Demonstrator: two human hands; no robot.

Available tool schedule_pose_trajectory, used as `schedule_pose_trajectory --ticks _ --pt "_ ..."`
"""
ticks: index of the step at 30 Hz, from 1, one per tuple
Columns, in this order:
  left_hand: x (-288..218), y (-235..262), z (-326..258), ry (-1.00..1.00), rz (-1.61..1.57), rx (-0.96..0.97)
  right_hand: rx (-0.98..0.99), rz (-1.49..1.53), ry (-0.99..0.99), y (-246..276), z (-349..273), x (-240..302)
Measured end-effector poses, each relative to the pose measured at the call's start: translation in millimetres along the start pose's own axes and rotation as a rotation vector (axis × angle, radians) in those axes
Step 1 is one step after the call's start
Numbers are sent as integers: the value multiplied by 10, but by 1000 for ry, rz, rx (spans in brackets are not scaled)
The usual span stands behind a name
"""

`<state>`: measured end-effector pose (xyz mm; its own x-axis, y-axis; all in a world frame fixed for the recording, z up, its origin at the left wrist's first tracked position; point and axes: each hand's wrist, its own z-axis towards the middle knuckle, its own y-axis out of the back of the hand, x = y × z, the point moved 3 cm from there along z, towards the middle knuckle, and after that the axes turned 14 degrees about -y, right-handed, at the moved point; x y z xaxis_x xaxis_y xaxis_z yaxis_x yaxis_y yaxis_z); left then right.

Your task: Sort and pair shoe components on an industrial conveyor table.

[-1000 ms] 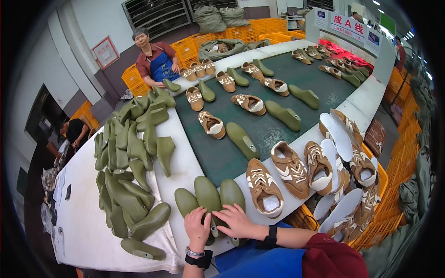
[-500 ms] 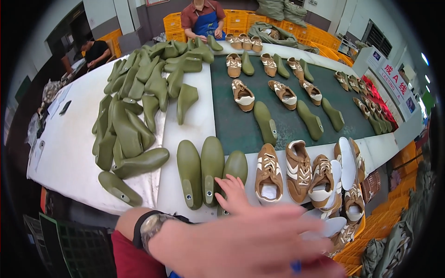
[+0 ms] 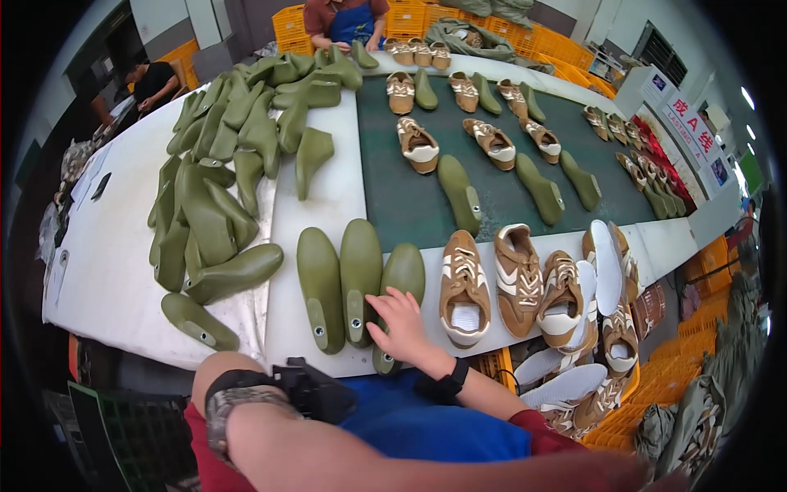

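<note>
Three green shoe lasts stand side by side at the table's near edge: a left one, a middle one and a right one. My right hand lies over the right last with fingers spread, the fingertips reaching the middle last's edge. My left arm, with a patterned band, crosses low in front of me. My left hand is a blur at the lower right, its fingers indistinct. Just right of the lasts stand brown-and-white sneakers, one nearest and another beside it.
A large heap of green lasts covers the table's left part. Sneakers and lasts stand in rows on the dark green mat. Loose white insoles and more sneakers fill the near right. A person in a blue apron is across the table.
My left hand has swung right and down, away from in front of the lasts. My right hand stays on the right last. The whole view has shifted slightly.
</note>
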<state>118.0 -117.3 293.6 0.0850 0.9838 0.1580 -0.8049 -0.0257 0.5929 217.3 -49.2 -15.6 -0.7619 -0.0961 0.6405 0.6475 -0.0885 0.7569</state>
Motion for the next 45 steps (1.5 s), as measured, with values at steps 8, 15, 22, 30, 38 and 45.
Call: schedule_pose_trajectory --ticks 8,15,22,30,38,45 --pt "298 -193 -272 93 6 327 -159 411 -16 -138 -90 122" --pt "707 -1042 -1785 609 -23 813 -13 25 -13 43 -36 -37" --pt "657 -1244 -2623 840 195 602 17 66 4 -156 -37 24" --pt "603 -1163 -2520 812 274 507 16 96 -3 -157 -23 83" --pt "691 -1313 -2662 834 341 405 18 16 7 -55 -33 -16" --pt "619 -1196 -2737 868 342 341 4 4 106 -136 39 47"
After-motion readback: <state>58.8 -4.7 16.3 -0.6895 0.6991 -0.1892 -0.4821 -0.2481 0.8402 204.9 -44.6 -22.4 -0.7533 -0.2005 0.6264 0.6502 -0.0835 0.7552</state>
